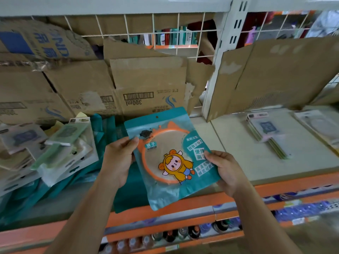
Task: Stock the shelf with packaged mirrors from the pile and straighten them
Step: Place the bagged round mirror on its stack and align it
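Observation:
I hold a teal packaged mirror [170, 158] with an orange round frame and a cartoon figure above the shelf's front edge, tilted a little. My left hand [117, 160] grips its left edge with the thumb on the front. My right hand [226, 171] grips its right edge the same way. More teal packs [102, 136] lie underneath and to the left. A jumbled pile of pale packaged mirrors [55, 153] lies at the left. On the right section of the beige shelf [238, 143] a neat stack of pale handled mirror packs [264, 131] lies flat.
Brown cardboard boxes [146, 88] and torn cardboard sheets line the back of the shelf against a white wire grid. A white upright post [220, 70] divides the sections. Another pale pack [319, 127] lies far right. Orange-edged lower shelves [165, 233] hold bottles.

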